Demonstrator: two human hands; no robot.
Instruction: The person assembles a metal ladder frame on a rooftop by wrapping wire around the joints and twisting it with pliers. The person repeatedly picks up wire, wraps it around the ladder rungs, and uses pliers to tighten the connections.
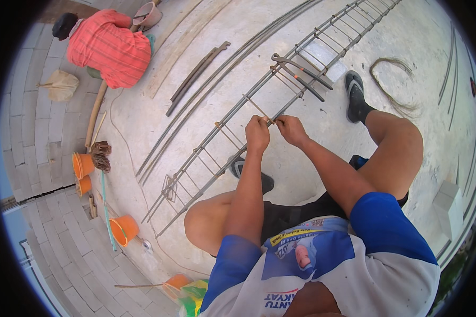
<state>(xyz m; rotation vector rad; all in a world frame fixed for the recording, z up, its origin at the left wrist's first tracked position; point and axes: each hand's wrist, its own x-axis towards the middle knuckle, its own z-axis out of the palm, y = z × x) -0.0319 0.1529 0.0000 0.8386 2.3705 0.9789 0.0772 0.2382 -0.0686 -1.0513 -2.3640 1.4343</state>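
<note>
A long steel rebar cage [246,99] runs diagonally over the concrete floor, from the lower left to the upper right. At a joint on its near bar, my left hand [257,132] and my right hand [292,130] work close together, fingers pinched. A small brownish bit shows between them at that joint. What each hand pinches is too small to make out. Pincers [300,75] with dark handles and orange marks rest across the cage, just beyond my hands. Rusty-looking ties mark several other joints.
Loose bars [188,113] and a long-handled bar tool [198,77] lie left of the cage. A thin wire coil [374,74] lies at right. At far left, a person in a red shirt [108,47] crouches near a pail [148,15]. Orange buckets [124,230] line the block wall [63,232].
</note>
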